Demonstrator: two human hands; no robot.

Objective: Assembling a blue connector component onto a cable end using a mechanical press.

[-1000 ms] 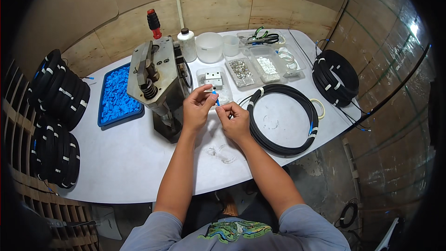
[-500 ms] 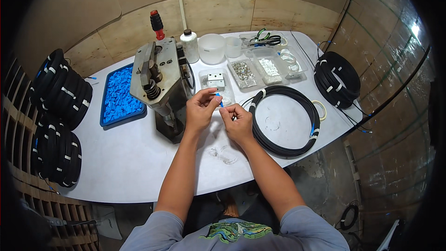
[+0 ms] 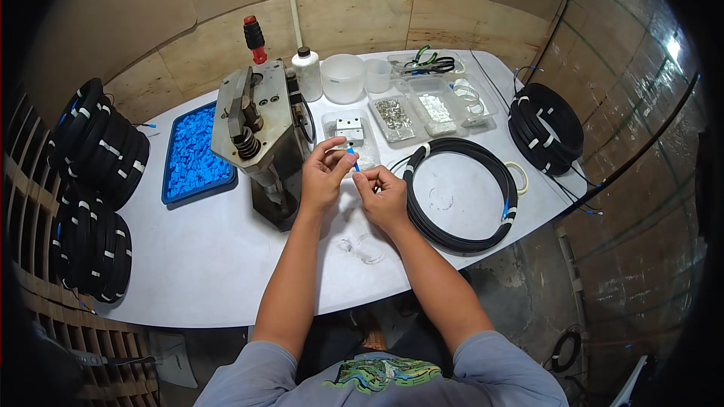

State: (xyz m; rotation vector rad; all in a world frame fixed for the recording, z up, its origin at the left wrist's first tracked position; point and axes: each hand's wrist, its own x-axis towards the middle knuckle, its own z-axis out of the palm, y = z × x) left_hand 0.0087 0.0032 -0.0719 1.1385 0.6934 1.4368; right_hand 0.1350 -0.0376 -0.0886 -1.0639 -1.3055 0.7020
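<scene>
Over the middle of the table, my left hand pinches a small blue connector piece between thumb and fingertips, its index finger raised a little. Close beside it on the right, the fingers of my right hand are closed on the slim blue lower end of the same connector. A black cable runs from the large coil toward my right hand, which hides where it joins. Just beyond my fingertips, a metal block with holes sits in a clear tray.
On the left stand a metal press and a blue tray full of blue connector parts. Small metal parts and white parts fill boxes at the back. Black cable coils stack at the left edge, others at the right.
My left index finger has lifted slightly off the connector, so more of the blue piece shows. Both hands have otherwise stayed nearly in place.
</scene>
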